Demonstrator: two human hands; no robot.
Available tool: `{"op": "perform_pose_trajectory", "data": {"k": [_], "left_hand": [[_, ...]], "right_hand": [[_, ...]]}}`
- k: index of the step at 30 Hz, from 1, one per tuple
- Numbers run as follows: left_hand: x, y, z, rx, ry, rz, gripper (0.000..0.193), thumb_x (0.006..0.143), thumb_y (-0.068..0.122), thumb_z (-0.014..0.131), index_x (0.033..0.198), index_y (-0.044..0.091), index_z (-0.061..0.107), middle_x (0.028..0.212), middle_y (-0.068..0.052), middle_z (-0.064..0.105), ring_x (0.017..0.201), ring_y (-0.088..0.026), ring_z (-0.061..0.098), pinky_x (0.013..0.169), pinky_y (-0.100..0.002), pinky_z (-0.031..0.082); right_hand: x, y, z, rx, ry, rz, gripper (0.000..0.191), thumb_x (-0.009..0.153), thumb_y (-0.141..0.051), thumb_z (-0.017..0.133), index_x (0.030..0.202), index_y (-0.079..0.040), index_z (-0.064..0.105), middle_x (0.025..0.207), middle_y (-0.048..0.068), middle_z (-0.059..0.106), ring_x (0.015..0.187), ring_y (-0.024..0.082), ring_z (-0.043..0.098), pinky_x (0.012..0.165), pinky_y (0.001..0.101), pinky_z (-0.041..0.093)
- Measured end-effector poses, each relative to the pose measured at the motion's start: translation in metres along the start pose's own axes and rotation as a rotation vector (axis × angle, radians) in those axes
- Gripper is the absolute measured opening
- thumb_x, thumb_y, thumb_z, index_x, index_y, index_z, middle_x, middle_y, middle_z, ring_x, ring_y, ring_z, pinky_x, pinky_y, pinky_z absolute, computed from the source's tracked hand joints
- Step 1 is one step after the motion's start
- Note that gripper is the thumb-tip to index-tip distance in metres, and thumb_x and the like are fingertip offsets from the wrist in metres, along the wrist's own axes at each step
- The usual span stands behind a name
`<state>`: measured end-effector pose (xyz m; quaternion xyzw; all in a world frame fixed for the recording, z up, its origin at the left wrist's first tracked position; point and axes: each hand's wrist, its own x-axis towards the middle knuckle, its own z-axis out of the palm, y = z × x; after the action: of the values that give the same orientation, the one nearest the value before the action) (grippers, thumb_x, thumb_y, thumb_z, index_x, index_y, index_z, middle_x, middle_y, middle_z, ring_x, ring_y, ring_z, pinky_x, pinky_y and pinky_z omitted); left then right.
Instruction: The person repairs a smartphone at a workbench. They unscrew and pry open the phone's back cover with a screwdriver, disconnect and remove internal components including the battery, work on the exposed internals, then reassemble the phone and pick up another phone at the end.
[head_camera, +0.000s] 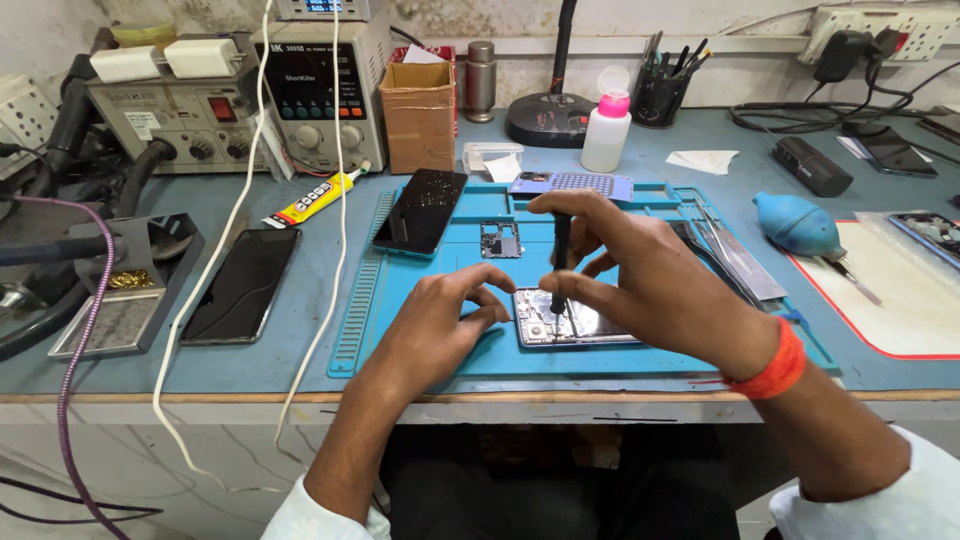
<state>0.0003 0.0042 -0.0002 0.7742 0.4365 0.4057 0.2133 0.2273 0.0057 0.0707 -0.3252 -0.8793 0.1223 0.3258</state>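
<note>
- Right hand (640, 275): gripping a black screwdriver (561, 262) upright, fingers closed round the shaft, tip bearing down on the opened phone (560, 326); holding it vertical is likely keeping the tip seated.
- Left hand (440, 325): fingers curled narrow, tips touching the phone's left edge, seemingly bracing it against turning.
- Opened phone: lying flat on the blue mat (420, 350), near the front edge, insides showing.
- Small inner frame part (500, 240): sitting apart on the mat, behind the hands.
- Dark phone (421, 211): lying tilted over the mat's back-left corner.
- Second dark phone (241, 284): resting on the bench, left of the mat, well apart.
- Yellow tube (312, 199): lying diagonally, black and red printing on its side.
- Cardboard box (419, 115): standing open at the back, brown, taped.
- White bottle (606, 131): pink cap, plain round body, standing behind the mat.
- Teal blower bulb (797, 225): lying right of the mat.
- White pad (900, 300): red-edged, holding 1 slim tool.
- Bench instruments (240, 110): 2 grey boxes with knobs, small labels on the fronts.
</note>
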Motion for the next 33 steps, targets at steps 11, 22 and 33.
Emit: {"op": "perform_pose_trajectory", "data": {"k": [11,22,33], "left_hand": [[-0.001,0.006,-0.004,0.036,-0.033,-0.027,0.034,0.077,0.012,0.077,0.11,0.008,0.07,0.085,-0.011,0.08,0.086,-0.027,0.077,0.082,-0.039,0.055],[-0.002,0.006,0.002,-0.013,-0.007,0.021,0.025,0.083,0.013,0.076,0.106,0.006,0.071,0.088,-0.01,0.08,0.088,-0.025,0.078,0.082,-0.039,0.056],[-0.002,0.004,0.004,0.02,0.049,0.178,0.027,0.078,0.013,0.08,0.103,0.007,0.072,0.085,-0.007,0.08,0.088,-0.027,0.075,0.088,-0.042,0.051]], "right_hand": [[0.0,0.007,-0.005,0.085,-0.017,0.109,0.058,0.09,-0.018,0.073,0.144,-0.019,0.053,0.096,0.004,0.076,0.091,0.014,0.076,0.087,0.0327,0.064],[-0.004,0.007,-0.007,0.189,-0.038,0.066,0.058,0.091,-0.013,0.071,0.144,-0.017,0.05,0.101,0.004,0.077,0.095,0.014,0.076,0.092,0.0348,0.062],[-0.004,0.007,-0.007,-0.015,-0.004,0.153,0.062,0.086,-0.014,0.078,0.142,-0.018,0.051,0.09,0.005,0.075,0.085,0.015,0.073,0.08,0.0342,0.059]]}}
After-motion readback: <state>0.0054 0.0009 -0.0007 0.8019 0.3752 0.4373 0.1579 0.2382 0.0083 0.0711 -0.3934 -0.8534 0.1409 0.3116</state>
